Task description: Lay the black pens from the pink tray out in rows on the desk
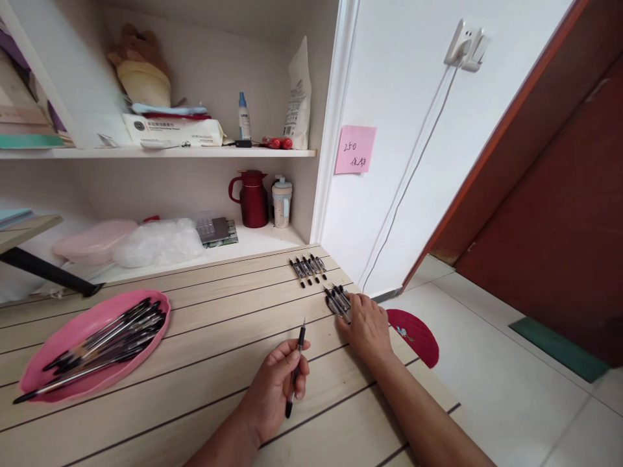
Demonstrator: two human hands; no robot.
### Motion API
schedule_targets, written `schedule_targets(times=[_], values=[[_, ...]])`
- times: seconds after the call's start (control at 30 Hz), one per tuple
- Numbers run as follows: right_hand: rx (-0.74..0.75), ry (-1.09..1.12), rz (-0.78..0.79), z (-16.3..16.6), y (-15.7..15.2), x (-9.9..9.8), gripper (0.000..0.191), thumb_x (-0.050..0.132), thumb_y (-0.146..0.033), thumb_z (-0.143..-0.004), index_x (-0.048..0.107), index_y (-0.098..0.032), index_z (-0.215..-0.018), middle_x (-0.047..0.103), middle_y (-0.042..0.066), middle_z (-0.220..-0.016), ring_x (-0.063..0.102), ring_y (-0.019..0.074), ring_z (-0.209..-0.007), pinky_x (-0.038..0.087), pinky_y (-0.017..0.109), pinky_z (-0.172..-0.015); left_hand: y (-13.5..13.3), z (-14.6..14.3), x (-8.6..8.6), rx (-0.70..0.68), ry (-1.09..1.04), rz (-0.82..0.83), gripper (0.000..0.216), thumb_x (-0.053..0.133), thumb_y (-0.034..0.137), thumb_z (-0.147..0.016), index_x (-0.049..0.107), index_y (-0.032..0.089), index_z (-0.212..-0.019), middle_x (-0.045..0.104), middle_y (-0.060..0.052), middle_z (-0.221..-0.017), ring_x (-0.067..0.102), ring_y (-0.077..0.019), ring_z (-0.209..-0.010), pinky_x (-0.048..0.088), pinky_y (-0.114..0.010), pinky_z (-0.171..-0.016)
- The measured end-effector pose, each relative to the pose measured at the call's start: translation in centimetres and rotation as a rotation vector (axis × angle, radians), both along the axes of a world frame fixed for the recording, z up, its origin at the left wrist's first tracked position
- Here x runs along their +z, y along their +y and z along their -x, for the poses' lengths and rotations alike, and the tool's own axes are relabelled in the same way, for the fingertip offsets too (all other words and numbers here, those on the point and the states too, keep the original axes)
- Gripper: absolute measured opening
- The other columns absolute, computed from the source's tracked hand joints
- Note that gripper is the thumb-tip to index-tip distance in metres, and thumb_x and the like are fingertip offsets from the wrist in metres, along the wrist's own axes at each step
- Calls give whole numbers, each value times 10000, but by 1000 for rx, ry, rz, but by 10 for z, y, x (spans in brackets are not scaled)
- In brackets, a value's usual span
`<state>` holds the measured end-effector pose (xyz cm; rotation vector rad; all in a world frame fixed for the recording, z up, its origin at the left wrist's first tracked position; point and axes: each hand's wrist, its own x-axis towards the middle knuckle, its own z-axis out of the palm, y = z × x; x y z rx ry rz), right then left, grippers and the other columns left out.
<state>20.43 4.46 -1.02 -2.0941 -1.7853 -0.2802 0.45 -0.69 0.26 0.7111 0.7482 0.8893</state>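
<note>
My left hand is closed around a black and clear pen, held nearly upright above the table with its bare tip pointing up. At the table's right edge my right hand rests with curled fingers on a small group of pens. Its thumb touches their near ends, and the hand covers part of the group. Just beyond lies a row of several pens, side by side with their tips facing away. To the left, a pink oval tray holds a loose pile of black and clear pens.
The striped wooden table meets a white shelf unit behind. On its lower shelf stand a dark red jug, a cup and a bundled plastic bag. A red round stool is beyond the table's right edge.
</note>
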Motion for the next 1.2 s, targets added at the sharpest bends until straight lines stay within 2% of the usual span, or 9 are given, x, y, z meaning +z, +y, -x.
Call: schedule_targets(times=[0.2,0.3,0.37,0.5,0.6,0.73,0.83,0.97,1.2], values=[[20,14,-48,2,-3,6,384,527,-322,-706,490,-162,-1053,533,93,-967,460,231,-916,261,332,-793,-1,0,-2,44,-75,18,143,534,204,-762,564,163,-896,501,13,-660,430,-42,-479,309,-175,-439],[96,66,-58,15,-16,17,250,483,-304,-751,535,-163,-951,554,91,-930,479,213,-864,283,301,-734,-1,0,-4,122,-199,41,115,574,135,-729,561,175,-836,518,15,-726,497,-60,-593,409,-199,-576],[212,165,27,30,-29,24,181,423,-293,-792,556,-177,-831,581,59,-816,500,172,-749,290,263,-641,-1,0,-4,155,-280,52,110,581,106,-721,563,174,-806,534,10,-763,530,-82,-685,436,-250,-707],[456,442,329,58,-55,31,318,346,-353,-833,518,-185,-624,555,0,-588,458,107,-540,253,216,-499,3,2,-4,185,-368,51,98,579,84,-719,576,160,-781,562,-8,-776,550,-109,-779,425,-255,-779],[498,602,359,66,-65,30,285,380,-358,-814,510,-182,-631,545,-17,-573,445,91,-523,260,193,-484,6,3,-7,207,-393,58,102,593,82,-707,583,159,-772,576,-10,-780,558,-123,-813,423,-247,-783],[543,650,324,66,-68,26,55,498,-194,-699,530,-173,-659,570,-24,-630,484,85,-579,288,176,-524,8,3,-11,236,-367,64,92,610,91,-698,587,162,-752,590,-5,-773,569,-119,-808,415,-256,-808],[522,562,314,62,-65,24,80,473,-146,-683,547,-176,-675,580,-22,-634,492,87,-574,287,181,-525,7,3,-10,236,-340,49,168,630,111,-684,598,177,-834,606,-13,-803,574,-133,-849,403,-279,-845],[310,293,224,47,-47,24,122,440,-157,-734,560,-178,-734,612,20,-721,531,123,-651,295,212,-558,5,4,-5,203,-306,53,365,629,182,-695,550,202,-1050,607,-68,-976,541,-185,-985,358,-365,-920],[128,-37,245,20,-15,10,156,400,-134,-776,553,-162,-765,598,85,-781,560,172,-702,336,253,-580,6,6,-9,165,-243,15,235,595,192,-722,594,177,-957,604,-79,-968,546,-181,-945,367,-358,-884]])
